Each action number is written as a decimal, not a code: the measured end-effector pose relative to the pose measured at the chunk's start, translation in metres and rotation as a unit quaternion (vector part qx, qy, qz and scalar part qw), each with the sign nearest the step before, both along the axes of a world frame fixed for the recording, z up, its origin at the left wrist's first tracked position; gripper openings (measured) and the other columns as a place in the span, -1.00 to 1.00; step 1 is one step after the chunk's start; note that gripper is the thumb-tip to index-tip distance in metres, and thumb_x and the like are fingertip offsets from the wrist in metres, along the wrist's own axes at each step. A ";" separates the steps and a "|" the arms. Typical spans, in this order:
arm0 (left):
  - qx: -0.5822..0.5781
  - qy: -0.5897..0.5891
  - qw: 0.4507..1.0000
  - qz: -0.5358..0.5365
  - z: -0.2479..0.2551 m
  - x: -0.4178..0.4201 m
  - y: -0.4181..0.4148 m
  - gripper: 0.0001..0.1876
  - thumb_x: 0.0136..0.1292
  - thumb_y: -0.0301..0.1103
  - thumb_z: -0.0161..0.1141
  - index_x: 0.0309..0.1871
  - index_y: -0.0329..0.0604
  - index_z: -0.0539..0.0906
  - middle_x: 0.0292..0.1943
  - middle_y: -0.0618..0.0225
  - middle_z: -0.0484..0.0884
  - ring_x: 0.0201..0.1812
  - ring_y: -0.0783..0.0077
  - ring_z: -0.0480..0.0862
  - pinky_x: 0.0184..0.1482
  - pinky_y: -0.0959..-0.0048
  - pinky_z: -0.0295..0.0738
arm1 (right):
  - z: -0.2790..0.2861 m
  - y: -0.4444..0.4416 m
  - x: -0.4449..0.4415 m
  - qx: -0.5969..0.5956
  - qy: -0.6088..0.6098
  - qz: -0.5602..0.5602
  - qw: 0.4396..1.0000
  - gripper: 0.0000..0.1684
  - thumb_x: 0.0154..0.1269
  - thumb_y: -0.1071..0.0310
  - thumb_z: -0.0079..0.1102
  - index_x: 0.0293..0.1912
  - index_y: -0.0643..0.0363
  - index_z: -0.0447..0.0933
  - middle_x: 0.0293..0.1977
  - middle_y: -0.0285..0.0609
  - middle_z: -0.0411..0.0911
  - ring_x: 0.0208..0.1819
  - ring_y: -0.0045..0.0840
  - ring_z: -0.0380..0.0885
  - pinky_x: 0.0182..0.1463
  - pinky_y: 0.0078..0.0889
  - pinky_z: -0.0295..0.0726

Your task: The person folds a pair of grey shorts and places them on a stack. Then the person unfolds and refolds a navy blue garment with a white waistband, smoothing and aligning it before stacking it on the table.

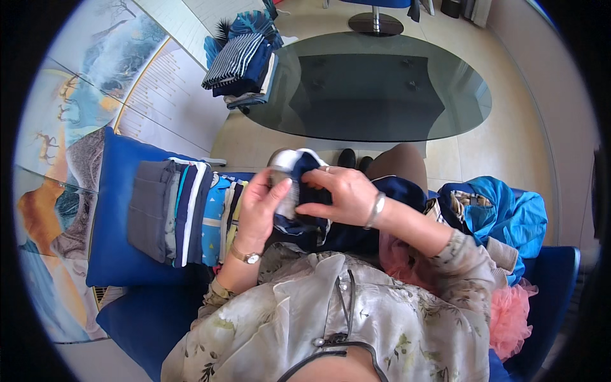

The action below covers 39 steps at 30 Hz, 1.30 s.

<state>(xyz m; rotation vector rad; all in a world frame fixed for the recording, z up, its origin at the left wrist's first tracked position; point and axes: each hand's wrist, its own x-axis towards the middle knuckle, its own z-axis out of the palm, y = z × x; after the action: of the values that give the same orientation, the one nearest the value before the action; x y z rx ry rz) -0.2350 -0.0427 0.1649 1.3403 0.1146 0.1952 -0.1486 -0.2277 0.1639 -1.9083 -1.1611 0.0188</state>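
Over my lap, a dark navy garment (308,167) with white and beige parts is bunched between my hands. Motion blurs its left side, so I cannot tell which part of it this is. My left hand (258,205), with a gold watch at the wrist, pinches the blurred beige and white edge between thumb and fingers. From the other side, my right hand (343,193) grips the navy cloth; a ring and a silver bangle are on it. More navy fabric (351,236) drapes across my lap below the right wrist.
Folded clothes (191,210) stand in a row on the blue seat (148,277) at left. Rumpled clothes, including a bright blue jacket (520,219) and pink tulle (510,320), lie at right. Another folded stack (243,62) sits at the left end of the oval glass table (372,95).
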 end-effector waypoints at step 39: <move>-0.089 0.028 0.988 0.126 -0.014 0.013 0.001 -0.79 0.42 -0.31 0.14 -0.09 -0.26 0.67 -0.21 0.43 0.70 -0.20 0.66 0.63 -0.08 0.66 0.49 | -0.050 0.002 0.002 0.140 0.316 -0.018 0.938 -0.46 0.01 0.19 0.53 -0.09 0.30 0.54 -0.39 -0.19 0.58 -0.34 -0.52 0.58 -0.18 -0.48 0.58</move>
<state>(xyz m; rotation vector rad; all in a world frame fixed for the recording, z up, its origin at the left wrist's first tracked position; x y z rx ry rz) -0.2218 -0.0415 0.1513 1.1518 0.3433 0.3527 -0.1462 -0.2260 0.1143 -1.5003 -0.6471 0.3977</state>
